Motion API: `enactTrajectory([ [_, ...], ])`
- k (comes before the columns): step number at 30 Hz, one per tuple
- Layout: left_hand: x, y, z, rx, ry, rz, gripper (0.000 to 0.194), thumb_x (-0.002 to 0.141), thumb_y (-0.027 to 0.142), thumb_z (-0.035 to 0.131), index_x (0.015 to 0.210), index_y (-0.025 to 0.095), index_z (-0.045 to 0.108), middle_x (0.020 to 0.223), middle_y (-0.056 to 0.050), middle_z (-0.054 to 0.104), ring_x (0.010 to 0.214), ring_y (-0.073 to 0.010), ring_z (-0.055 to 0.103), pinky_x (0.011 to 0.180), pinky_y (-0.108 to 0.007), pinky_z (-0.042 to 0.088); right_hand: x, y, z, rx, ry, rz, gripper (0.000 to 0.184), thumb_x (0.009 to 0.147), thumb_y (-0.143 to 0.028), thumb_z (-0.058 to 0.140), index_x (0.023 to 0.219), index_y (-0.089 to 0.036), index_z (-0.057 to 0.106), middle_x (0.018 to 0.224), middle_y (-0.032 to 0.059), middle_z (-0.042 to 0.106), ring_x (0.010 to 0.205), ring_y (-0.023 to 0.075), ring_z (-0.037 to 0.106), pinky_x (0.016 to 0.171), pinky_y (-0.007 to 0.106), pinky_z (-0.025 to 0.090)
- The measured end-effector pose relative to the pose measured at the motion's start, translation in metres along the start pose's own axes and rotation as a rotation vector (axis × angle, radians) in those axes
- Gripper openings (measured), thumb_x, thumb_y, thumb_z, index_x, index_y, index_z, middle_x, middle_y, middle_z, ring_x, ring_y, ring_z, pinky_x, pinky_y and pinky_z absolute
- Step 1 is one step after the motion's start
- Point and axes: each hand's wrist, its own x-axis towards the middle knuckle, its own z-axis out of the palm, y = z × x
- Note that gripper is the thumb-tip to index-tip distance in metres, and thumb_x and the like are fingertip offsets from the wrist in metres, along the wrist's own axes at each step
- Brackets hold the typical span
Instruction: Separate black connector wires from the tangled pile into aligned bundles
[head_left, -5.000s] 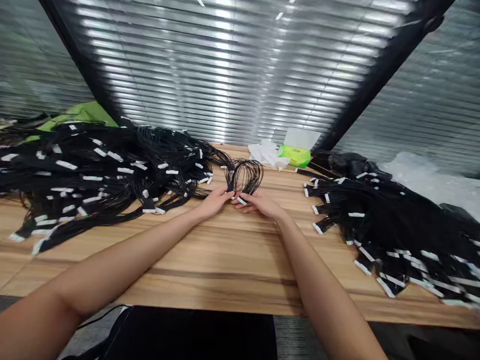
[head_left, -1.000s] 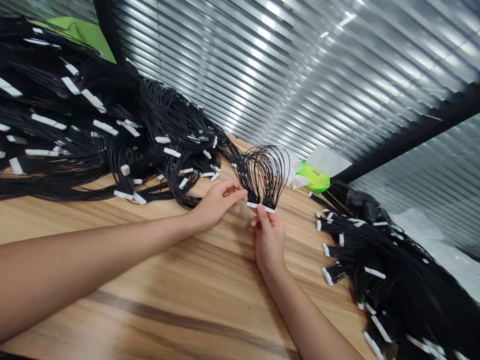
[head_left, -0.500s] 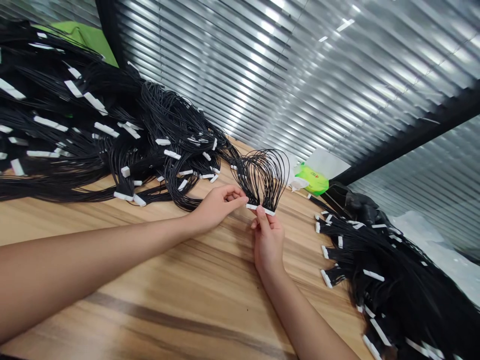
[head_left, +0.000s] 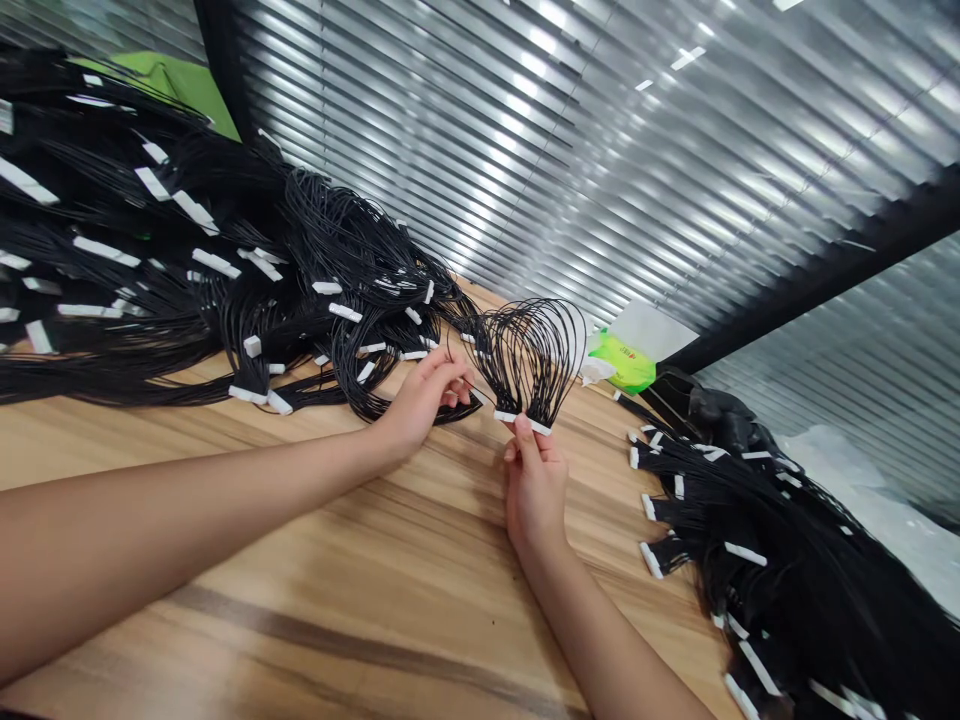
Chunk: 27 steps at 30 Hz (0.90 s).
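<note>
A white connector (head_left: 538,428) is pinched between the thumb and fingers of my right hand (head_left: 538,480). Black wires (head_left: 525,350) rise from it in a dense loop and bend back towards the pile at the left. Just left of the connector is my left hand (head_left: 429,395), its fingers curled together round a thin black wire (head_left: 482,393) that runs towards the connector's left end. The exact grip on that wire is partly hidden by the fingers. Both hands are above the wood-grain table (head_left: 420,580).
A large heap of black wire harnesses (head_left: 240,220) with white connectors covers the left and back of the table. Another harness pile (head_left: 795,560) lies at the right. A green tissue pack (head_left: 624,362) stands near the corrugated metal wall (head_left: 525,160).
My left hand has drawn away to the left from the connector, with a thin wire at its fingers. My right hand has stayed almost in place, still gripping the connector.
</note>
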Motion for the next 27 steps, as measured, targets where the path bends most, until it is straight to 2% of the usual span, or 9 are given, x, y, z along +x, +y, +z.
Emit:
enactTrajectory([
  [2,0.004,0.002,-0.002,-0.144,0.071,-0.027,0.017,0.079,0.032,0.057,0.075,0.018,0.048,0.073,0.002,0.059,0.068,-0.0101,0.056,0.063,-0.02,0.041,0.001,-0.001,0.0,0.037,0.02,0.012,0.032,0.064,-0.041,0.078,0.079,-0.015,0.066,0.075,0.0001,0.066,0.05,0.0054,0.037,0.049,0.021,0.03],
  [5,0.008,0.005,-0.005,-0.325,0.13,-0.061,0.022,0.084,0.033,0.052,0.069,0.019,0.044,0.055,0.004,0.049,0.064,-0.0116,0.057,0.064,-0.021,0.045,0.003,-0.003,0.001,0.091,0.052,0.016,0.033,0.062,-0.041,0.078,0.079,-0.016,0.065,0.075,-0.0007,0.065,0.05,0.005,0.036,0.047,0.021,0.028],
  [10,0.01,0.006,-0.006,-0.235,0.141,-0.072,0.039,0.09,0.032,0.047,0.056,0.019,0.036,0.04,0.008,0.028,0.04,-0.0067,0.033,0.049,-0.017,0.037,0.001,-0.004,0.001,0.088,0.059,-0.014,0.032,0.065,-0.043,0.076,0.078,-0.016,0.064,0.062,-0.0046,0.056,0.049,0.0058,0.034,0.046,0.021,0.026],
  [13,0.009,0.003,-0.006,-0.029,0.059,-0.098,0.021,0.091,0.033,0.047,0.082,0.017,0.058,0.041,0.009,0.03,0.036,-0.0067,0.028,0.041,-0.017,0.027,-0.001,-0.005,0.001,0.066,0.047,-0.027,0.033,0.065,-0.044,0.076,0.077,-0.016,0.063,0.065,-0.0041,0.057,0.049,0.0054,0.034,0.047,0.021,0.028],
  [16,0.005,-0.003,-0.006,0.188,0.0,-0.036,0.03,0.091,0.031,0.046,0.115,0.018,0.057,0.051,0.007,0.047,0.037,-0.0064,0.033,0.04,-0.018,0.026,-0.002,-0.005,0.001,0.056,0.048,-0.034,0.035,0.064,-0.045,0.077,0.077,-0.016,0.063,0.07,-0.0025,0.06,0.05,0.0051,0.035,0.047,0.021,0.029],
  [19,0.0,-0.009,-0.006,0.383,-0.078,0.021,0.028,0.091,0.031,0.045,0.11,0.018,0.061,0.078,-0.001,0.063,0.052,-0.0077,0.048,0.049,-0.02,0.038,-0.001,-0.005,0.002,0.056,0.034,-0.023,0.036,0.065,-0.046,0.076,0.08,-0.016,0.063,0.08,0.0005,0.064,0.05,0.0049,0.034,0.047,0.022,0.028],
  [22,-0.003,-0.012,-0.005,0.461,-0.12,0.155,0.029,0.088,0.022,0.047,0.116,0.021,0.057,0.113,-0.006,0.062,0.094,-0.0141,0.06,0.079,-0.025,0.048,-0.001,-0.005,0.002,0.054,0.025,-0.01,0.035,0.066,-0.045,0.075,0.082,-0.016,0.063,0.086,0.002,0.067,0.05,0.0047,0.034,0.048,0.022,0.029],
  [25,-0.006,-0.006,-0.004,0.516,-0.099,0.354,0.049,0.084,0.01,0.046,0.131,0.025,0.045,0.138,-0.005,0.048,0.124,-0.0173,0.048,0.103,-0.033,0.039,-0.001,-0.005,0.002,0.056,0.025,-0.008,0.035,0.065,-0.044,0.076,0.082,-0.016,0.062,0.085,0.0015,0.067,0.05,0.0047,0.033,0.048,0.022,0.029],
  [27,-0.008,0.0,-0.004,0.614,-0.096,0.456,0.042,0.083,0.008,0.045,0.121,0.024,0.054,0.13,-0.005,0.055,0.123,-0.0177,0.048,0.106,-0.035,0.035,-0.002,-0.005,0.002,0.061,0.027,-0.006,0.035,0.065,-0.044,0.076,0.081,-0.016,0.062,0.084,0.0009,0.067,0.05,0.0047,0.033,0.048,0.021,0.029],
])
